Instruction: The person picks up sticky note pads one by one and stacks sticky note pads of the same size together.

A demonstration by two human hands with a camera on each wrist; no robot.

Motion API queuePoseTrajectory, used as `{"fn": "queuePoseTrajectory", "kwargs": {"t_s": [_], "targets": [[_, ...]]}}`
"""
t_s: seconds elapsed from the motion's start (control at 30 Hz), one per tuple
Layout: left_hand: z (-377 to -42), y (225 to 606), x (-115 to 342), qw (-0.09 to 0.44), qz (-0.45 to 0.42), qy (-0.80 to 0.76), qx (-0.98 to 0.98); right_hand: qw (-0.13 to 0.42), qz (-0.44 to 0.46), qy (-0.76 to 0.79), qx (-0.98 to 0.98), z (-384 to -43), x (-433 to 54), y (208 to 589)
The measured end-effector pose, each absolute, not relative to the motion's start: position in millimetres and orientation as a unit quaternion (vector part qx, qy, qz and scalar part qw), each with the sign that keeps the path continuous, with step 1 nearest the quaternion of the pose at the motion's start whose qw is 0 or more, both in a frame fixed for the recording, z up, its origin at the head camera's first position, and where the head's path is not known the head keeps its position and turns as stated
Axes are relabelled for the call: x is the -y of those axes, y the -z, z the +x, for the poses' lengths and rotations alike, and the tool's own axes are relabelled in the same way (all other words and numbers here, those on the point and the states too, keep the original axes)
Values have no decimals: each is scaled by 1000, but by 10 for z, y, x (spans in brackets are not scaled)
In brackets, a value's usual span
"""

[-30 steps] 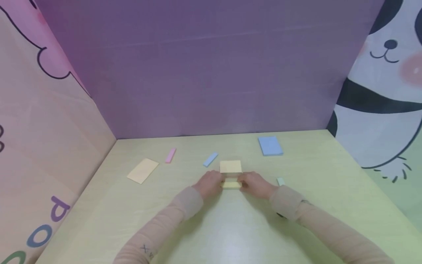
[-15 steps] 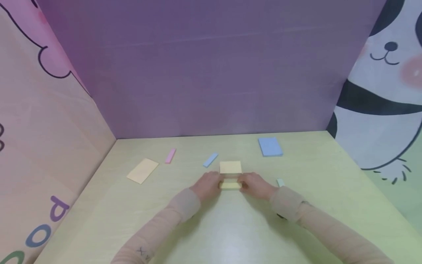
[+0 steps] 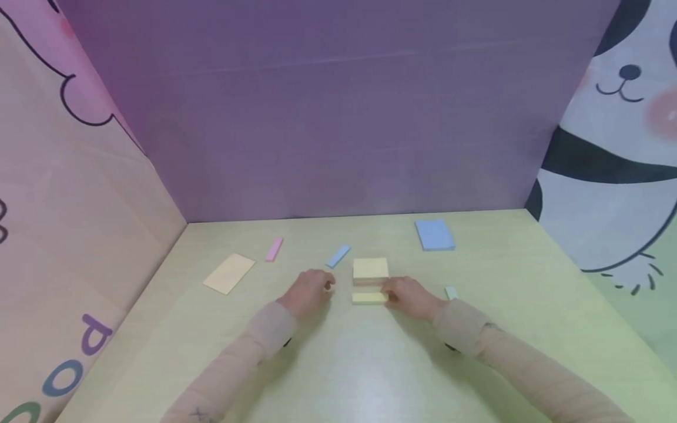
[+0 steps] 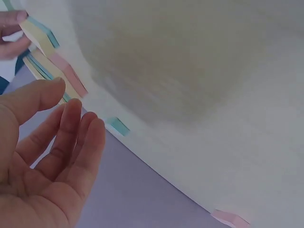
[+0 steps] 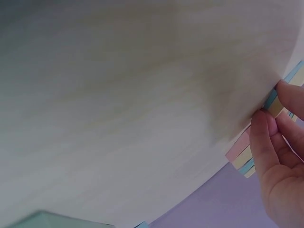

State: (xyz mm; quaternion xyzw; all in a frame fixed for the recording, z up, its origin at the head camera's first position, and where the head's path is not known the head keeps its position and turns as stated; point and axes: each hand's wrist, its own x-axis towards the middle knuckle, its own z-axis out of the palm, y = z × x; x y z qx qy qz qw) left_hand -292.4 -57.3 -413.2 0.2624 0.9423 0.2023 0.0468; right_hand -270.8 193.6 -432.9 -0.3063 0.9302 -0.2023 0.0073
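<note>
A layered stack of square pads point(image 3: 370, 268), which look like sticky notes, lies mid-table with a cream top; pink, cream and blue layers show in the right wrist view. Just in front of it is a narrow layered stack of strip pads point(image 3: 367, 298), yellow on top with a blue layer underneath. My right hand point(image 3: 412, 296) pinches the right end of this narrow stack between thumb and fingers. To the left of both stacks, my left hand point(image 3: 312, 291) is apart from them. Its fingers point(image 4: 92, 142) are relaxed and curved, holding nothing.
Behind the left hand lie a blue strip pad point(image 3: 338, 256) and a pink strip pad point(image 3: 274, 249). A cream rectangular pad point(image 3: 230, 274) is at the left, a blue square pad point(image 3: 434, 235) at the back right. A pale green strip point(image 3: 451, 292) is partly behind the right sleeve.
My left hand has let go of the narrow stack's left end and moved to the left. The right hand stays at the right end; the stacks look unmoved.
</note>
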Motion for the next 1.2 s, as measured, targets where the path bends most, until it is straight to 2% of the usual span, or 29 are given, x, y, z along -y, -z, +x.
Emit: {"fn": "queuePoseTrajectory", "kwargs": {"t_s": [0.17,0.67,1.0,1.2], "targets": [[-3115,4135,644,16,245,-190,-951,6,-305,202,-931,-2705,-1940,4335],[-3669,4147,365,55,144,-189,-970,-4,-313,193,-930,-2705,-1947,4347],[-3722,4231,234,62,119,-141,-981,11,-313,198,-929,-2703,-1917,4335],[-3715,4239,165,49,119,-134,-983,-3,-313,186,-931,-2706,-1929,4351]]}}
